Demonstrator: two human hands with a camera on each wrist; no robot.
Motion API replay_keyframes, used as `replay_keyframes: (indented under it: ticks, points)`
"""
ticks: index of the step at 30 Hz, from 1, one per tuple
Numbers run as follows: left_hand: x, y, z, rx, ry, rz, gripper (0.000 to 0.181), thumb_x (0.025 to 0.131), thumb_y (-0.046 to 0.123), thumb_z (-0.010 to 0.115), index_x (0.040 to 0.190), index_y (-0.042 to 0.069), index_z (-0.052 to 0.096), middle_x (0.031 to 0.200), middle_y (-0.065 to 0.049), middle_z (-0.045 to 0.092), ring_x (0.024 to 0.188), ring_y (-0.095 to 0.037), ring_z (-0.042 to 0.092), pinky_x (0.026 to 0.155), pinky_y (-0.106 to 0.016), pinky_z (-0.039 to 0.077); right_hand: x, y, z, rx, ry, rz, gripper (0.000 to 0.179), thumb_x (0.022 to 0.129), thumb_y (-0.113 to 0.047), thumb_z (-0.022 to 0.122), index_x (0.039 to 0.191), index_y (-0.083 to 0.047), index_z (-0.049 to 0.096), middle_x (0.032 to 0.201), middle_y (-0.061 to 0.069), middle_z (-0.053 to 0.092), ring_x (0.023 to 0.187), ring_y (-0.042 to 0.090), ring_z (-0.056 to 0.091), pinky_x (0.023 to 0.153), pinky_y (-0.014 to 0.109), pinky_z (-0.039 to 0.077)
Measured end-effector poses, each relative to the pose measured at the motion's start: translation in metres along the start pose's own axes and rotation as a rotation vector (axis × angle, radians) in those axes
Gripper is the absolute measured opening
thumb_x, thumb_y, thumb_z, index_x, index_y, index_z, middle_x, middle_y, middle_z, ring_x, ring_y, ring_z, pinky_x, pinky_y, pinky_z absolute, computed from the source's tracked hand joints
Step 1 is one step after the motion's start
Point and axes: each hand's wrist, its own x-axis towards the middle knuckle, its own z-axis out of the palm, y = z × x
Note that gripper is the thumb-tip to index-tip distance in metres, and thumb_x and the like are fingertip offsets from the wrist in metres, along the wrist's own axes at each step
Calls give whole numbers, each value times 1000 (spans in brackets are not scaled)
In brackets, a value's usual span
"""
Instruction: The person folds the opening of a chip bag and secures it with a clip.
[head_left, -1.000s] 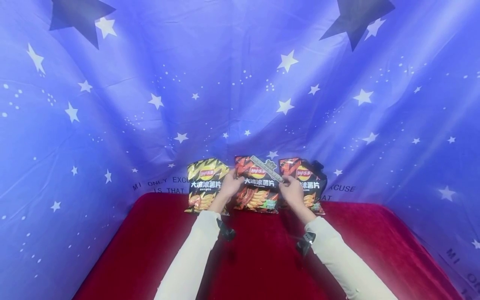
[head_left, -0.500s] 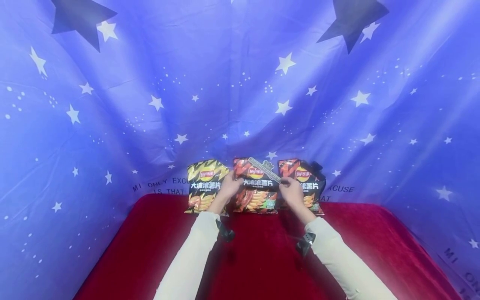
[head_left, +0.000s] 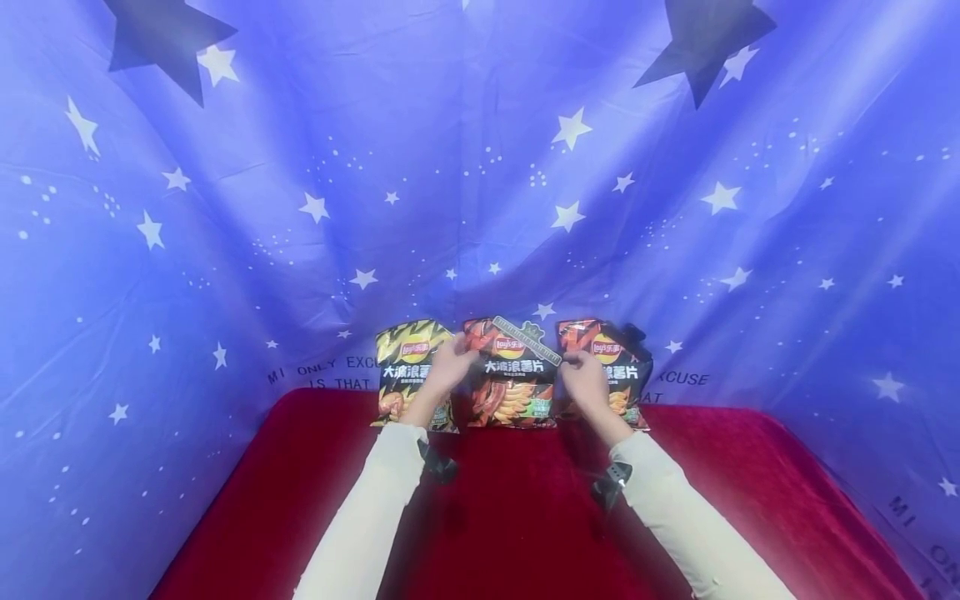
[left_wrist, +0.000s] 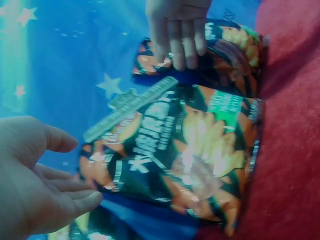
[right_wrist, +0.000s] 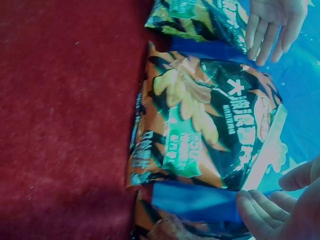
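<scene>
A red and black Lay's chip bag (head_left: 512, 404) stands upright in the middle, its folded upper right corner crossed by a pale, slanted bag clip (head_left: 527, 340) with a decorative top. My left hand (head_left: 448, 371) is beside the bag's upper left edge, in front of a yellow and black chip bag (head_left: 415, 342). Its fingers look extended and apart in the left wrist view, gripping nothing. At the clip's lower end is my right hand (head_left: 587, 382), fingers fairly straight and thumb apart; whether the fingertips touch the clip I cannot tell. That hand partly covers another red chip bag (head_left: 624, 392).
All three bags stand in a row at the back of a table with a red cloth (head_left: 510, 517). Behind them hangs a blue curtain (head_left: 465, 225) printed with stars. A dark object (head_left: 632, 335) sits at the right bag's upper corner.
My left hand has drawn slightly left, away from the middle bag's edge. The middle bag and its clip have shifted a little to the left. My right hand stays almost still.
</scene>
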Motion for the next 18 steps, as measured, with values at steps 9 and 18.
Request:
replay_keyframes:
  ticks: [9,18]
  points:
    - [-15,20,-65,-46,43,38,55,103,13,56,153,-1,38,147,-27,53,137,-42,52,117,-53,40,7,-33,2,363,-120,147,37,97,-5,56,132,7,61,115,30,71,68,11,70,64,22,59]
    - [-22,6,-120,-162,188,-61,52,103,7,53,152,-3,40,156,-25,44,145,-38,42,123,-47,33,7,-57,23,692,-542,306,51,109,-20,44,154,2,35,152,29,44,141,41,48,117,46,41]
